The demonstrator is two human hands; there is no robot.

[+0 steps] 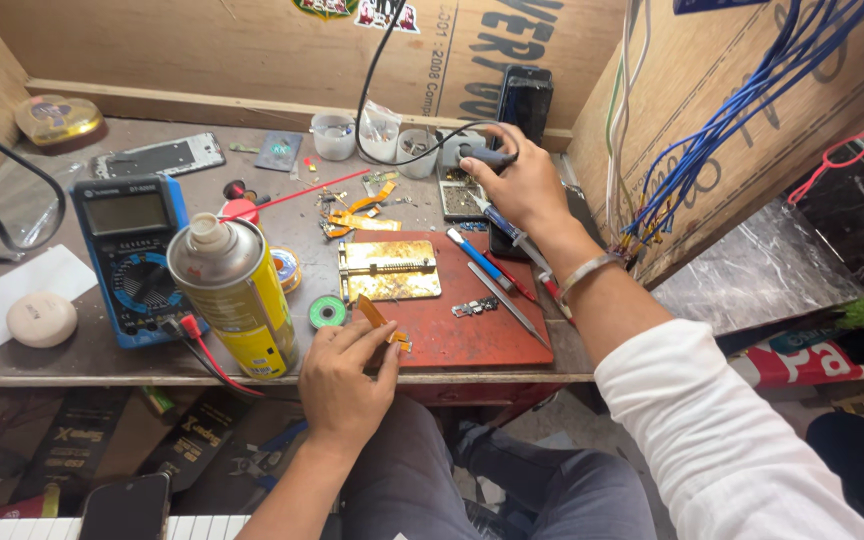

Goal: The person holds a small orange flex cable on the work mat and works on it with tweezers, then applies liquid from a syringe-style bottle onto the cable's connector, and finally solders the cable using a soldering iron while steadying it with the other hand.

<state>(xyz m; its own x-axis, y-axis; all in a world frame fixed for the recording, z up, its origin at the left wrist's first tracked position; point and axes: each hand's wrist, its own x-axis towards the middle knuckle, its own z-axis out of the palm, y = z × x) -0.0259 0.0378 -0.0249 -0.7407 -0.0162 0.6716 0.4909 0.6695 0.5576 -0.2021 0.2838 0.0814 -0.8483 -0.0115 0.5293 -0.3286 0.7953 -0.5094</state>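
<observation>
My left hand (345, 375) rests at the front edge of the workbench and pinches a small orange flex cable (380, 322) over the red work mat (452, 335). My right hand (520, 185) reaches to the back of the bench and closes on a dark-handled tool (485, 157) with a black cord (377, 70), above an opened phone board (462, 200). A brass clamp fixture (390, 270) lies on the mat between the hands. A metal bangle sits on my right wrist.
A yellow spray can (237, 295) stands left of my left hand, next to a blue multimeter (132, 255) with red and black leads. Screwdrivers and tweezers (502, 280) lie on the mat's right. Small cups (334, 135), a phone (524, 100) and blue wires (722, 120) are behind.
</observation>
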